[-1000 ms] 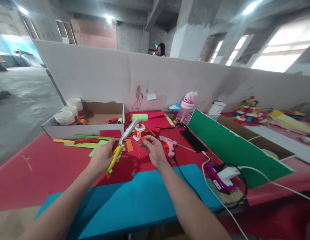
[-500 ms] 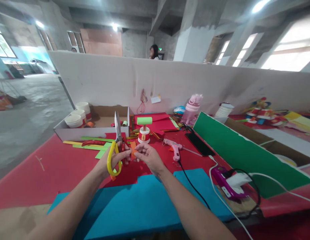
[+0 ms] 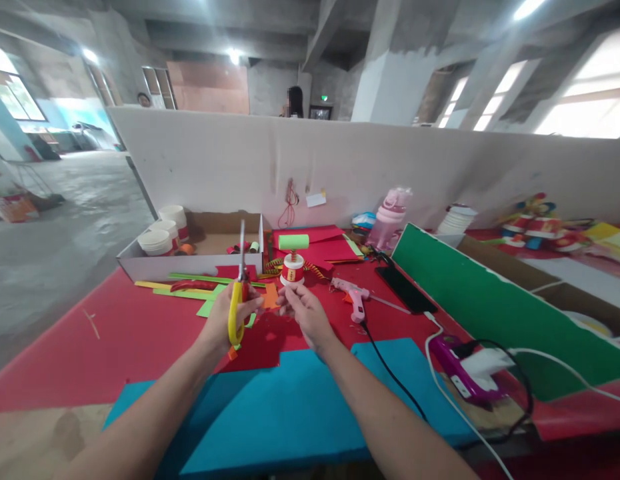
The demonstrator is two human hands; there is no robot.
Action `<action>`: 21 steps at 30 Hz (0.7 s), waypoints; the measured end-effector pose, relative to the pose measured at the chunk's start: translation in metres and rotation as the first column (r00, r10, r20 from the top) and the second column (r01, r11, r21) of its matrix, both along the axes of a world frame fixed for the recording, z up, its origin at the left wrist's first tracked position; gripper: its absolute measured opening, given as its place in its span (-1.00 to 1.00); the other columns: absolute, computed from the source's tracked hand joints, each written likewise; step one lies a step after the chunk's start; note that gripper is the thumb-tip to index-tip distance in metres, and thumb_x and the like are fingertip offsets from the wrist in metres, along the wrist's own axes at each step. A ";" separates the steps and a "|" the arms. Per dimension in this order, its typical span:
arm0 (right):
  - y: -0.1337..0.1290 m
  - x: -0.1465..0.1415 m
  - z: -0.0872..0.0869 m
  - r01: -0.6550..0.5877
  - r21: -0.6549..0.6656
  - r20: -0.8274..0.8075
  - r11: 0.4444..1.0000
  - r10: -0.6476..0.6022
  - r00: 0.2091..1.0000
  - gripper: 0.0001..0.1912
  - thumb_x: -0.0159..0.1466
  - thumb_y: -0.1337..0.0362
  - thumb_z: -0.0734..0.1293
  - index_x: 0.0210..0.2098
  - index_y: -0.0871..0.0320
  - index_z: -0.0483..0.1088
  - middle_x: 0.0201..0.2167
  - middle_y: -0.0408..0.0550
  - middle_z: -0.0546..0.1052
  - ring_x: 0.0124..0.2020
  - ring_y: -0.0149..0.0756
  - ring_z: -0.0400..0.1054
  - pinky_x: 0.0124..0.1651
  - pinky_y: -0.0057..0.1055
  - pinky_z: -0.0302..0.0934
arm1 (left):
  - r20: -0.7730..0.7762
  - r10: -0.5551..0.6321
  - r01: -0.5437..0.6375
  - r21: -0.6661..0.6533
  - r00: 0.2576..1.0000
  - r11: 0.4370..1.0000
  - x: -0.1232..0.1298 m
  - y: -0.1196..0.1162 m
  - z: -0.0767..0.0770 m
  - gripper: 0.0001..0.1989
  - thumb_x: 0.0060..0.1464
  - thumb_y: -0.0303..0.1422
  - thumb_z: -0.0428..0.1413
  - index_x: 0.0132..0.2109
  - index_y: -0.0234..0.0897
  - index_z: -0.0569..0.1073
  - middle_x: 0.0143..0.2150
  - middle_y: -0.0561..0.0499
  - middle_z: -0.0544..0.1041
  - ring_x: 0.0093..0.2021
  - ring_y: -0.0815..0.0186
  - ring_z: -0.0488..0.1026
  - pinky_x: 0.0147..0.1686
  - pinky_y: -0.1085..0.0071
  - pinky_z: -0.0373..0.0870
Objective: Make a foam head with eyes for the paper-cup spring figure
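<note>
My left hand (image 3: 227, 317) is closed around yellow-handled scissors (image 3: 236, 313), whose blades point up and away. The same hand pinches a small orange paper piece (image 3: 271, 296) by its left side. My right hand (image 3: 307, 313) is at the paper's right edge, its thumb and fingers pressed together; whether it grips the paper is too small to tell. Just beyond the hands stands a red-and-white paper cup (image 3: 293, 269) with a spring and a light green paper roll (image 3: 293, 242) on top. Green and yellow paper strips (image 3: 185, 291) lie to the left.
A white box (image 3: 190, 265) with paper cups stands back left. To the right are a pink glue gun (image 3: 356, 300), a phone (image 3: 403, 289), a purple power strip (image 3: 465, 377) with cables and a green panel (image 3: 470, 300). Blue sheet (image 3: 270, 413) lies in front.
The hands have drawn slightly apart, leaving more of the orange paper uncovered. The scissors have turned more edge-on. The whole view has shifted a little.
</note>
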State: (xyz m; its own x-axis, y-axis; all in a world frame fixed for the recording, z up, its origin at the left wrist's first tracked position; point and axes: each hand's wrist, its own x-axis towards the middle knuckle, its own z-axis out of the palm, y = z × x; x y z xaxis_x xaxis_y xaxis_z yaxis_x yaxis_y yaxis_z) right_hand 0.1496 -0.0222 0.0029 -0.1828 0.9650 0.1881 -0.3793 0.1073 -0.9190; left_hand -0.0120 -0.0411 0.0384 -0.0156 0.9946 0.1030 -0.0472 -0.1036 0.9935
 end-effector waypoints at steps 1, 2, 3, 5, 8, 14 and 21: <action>0.000 -0.001 0.000 -0.012 -0.039 -0.037 0.999 0.010 0.999 -0.66 0.16 -0.03 0.36 -0.35 0.15 0.40 -0.47 -0.16 0.49 -0.52 -0.47 0.33 -0.39 -0.49 0.24 | 0.070 0.019 -0.019 -0.002 0.997 1.000 0.001 0.001 -0.002 -0.65 -0.23 -0.31 0.31 -0.35 -0.27 0.30 -0.51 0.16 0.42 -0.50 0.43 0.41 -0.47 0.51 0.30; -0.001 -0.003 -0.001 -0.035 -0.073 -0.067 0.997 0.030 0.997 -0.63 0.15 -0.05 0.36 -0.35 0.15 0.40 -0.46 -0.15 0.49 -0.52 -0.47 0.33 -0.39 -0.49 0.24 | 0.140 0.027 -0.025 -0.013 0.990 1.000 0.002 0.002 -0.005 -0.63 -0.25 -0.31 0.32 -0.34 -0.27 0.30 -0.51 0.16 0.42 -0.50 0.42 0.41 -0.46 0.50 0.32; -0.002 -0.005 -0.002 -0.059 -0.097 -0.083 0.994 0.051 0.995 -0.62 0.14 -0.06 0.37 -0.35 0.16 0.40 -0.46 -0.14 0.50 -0.52 -0.47 0.32 -0.39 -0.48 0.25 | 0.200 0.031 -0.025 -0.030 0.979 0.999 0.003 0.003 -0.007 -0.61 -0.26 -0.31 0.33 -0.33 -0.27 0.29 -0.51 0.17 0.42 -0.50 0.42 0.42 -0.46 0.49 0.33; -0.004 -0.010 -0.003 -0.087 -0.106 -0.074 0.991 0.079 0.994 -0.64 0.09 -0.03 0.42 -0.35 0.15 0.39 -0.45 -0.16 0.51 -0.53 -0.47 0.32 -0.38 -0.48 0.26 | 0.278 0.031 -0.015 -0.057 0.960 0.998 0.005 0.005 -0.012 -0.59 -0.26 -0.31 0.33 -0.33 -0.26 0.27 -0.52 0.17 0.42 -0.52 0.41 0.42 -0.47 0.47 0.34; -0.007 -0.018 -0.007 -0.070 -0.066 -0.030 0.995 0.068 0.997 -0.66 0.01 0.08 0.49 -0.34 0.13 0.39 -0.45 -0.19 0.51 -0.50 -0.45 0.33 -0.38 -0.48 0.25 | 0.315 0.028 -0.006 -0.068 0.949 0.998 0.009 0.005 -0.018 -0.59 -0.25 -0.31 0.34 -0.33 -0.26 0.27 -0.54 0.19 0.40 -0.54 0.42 0.41 -0.49 0.47 0.35; -0.004 -0.016 -0.009 0.009 -0.038 -0.002 0.999 -0.009 1.000 -0.74 0.03 0.15 0.49 -0.43 0.15 0.39 -0.54 -0.23 0.44 -0.50 -0.45 0.30 -0.40 -0.50 0.21 | 0.272 -0.001 0.016 -0.054 0.962 0.998 0.013 0.004 -0.021 -0.58 -0.26 -0.30 0.35 -0.31 -0.29 0.30 -0.53 0.16 0.41 -0.56 0.43 0.39 -0.51 0.49 0.33; -0.004 -0.016 -0.007 0.007 -0.092 -0.084 0.996 -0.015 0.996 -0.77 0.00 0.19 0.49 -0.42 0.15 0.44 -0.52 -0.23 0.46 -0.50 -0.46 0.31 -0.34 -0.48 0.24 | 0.233 -0.016 0.026 -0.041 0.972 0.999 0.016 0.003 -0.021 -0.59 -0.28 -0.30 0.35 -0.33 -0.30 0.31 -0.53 0.15 0.40 -0.53 0.42 0.39 -0.49 0.48 0.34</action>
State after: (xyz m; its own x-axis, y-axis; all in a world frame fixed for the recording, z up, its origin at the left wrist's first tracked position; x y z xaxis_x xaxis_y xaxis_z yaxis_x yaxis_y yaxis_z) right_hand 0.1332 -0.0260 -0.0044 -0.1589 0.9808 0.1134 -0.4556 0.0290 -0.8897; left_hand 0.0039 -0.0381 0.0177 -0.0130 0.9983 0.0560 -0.2789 -0.0574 0.9586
